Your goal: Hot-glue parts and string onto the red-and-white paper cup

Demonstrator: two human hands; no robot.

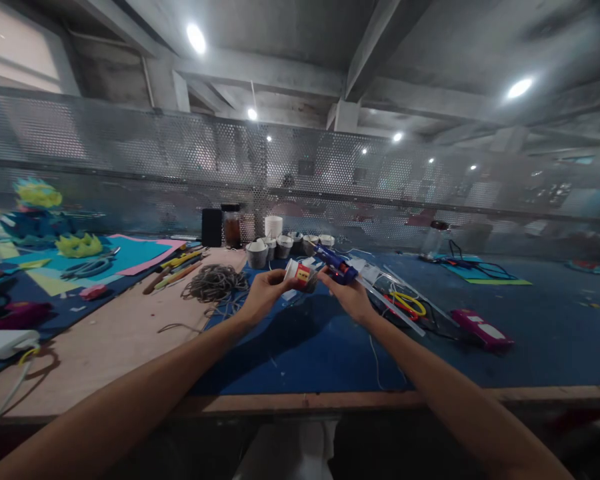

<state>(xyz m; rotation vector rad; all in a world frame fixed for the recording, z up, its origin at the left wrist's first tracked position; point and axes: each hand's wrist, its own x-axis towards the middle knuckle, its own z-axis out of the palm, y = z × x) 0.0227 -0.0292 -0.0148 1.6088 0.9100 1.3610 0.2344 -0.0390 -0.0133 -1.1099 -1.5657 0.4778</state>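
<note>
My left hand (266,293) grips a small paper cup (300,274) with a red and yellow patch, tilted on its side above the blue mat (290,367). Grey material covers the cup's right part. In my right hand (349,293) is a blue glue gun (336,261), its nozzle pointing up and left, just above and right of the cup. A clear glue stick (393,307) lies beyond my right hand, beside yellow and red coiled cords (407,303). A tangle of grey cord (215,283) rests left of my left hand.
Grey-wrapped cups (257,254) and stacked white cups (273,226) stand at the back, near a dark-lidded jar (231,227). Scissors (87,267) and coloured sheets (145,253) lie left, with tools (177,270) nearer. A magenta device (481,329) is right. Perforated metal panels rise behind.
</note>
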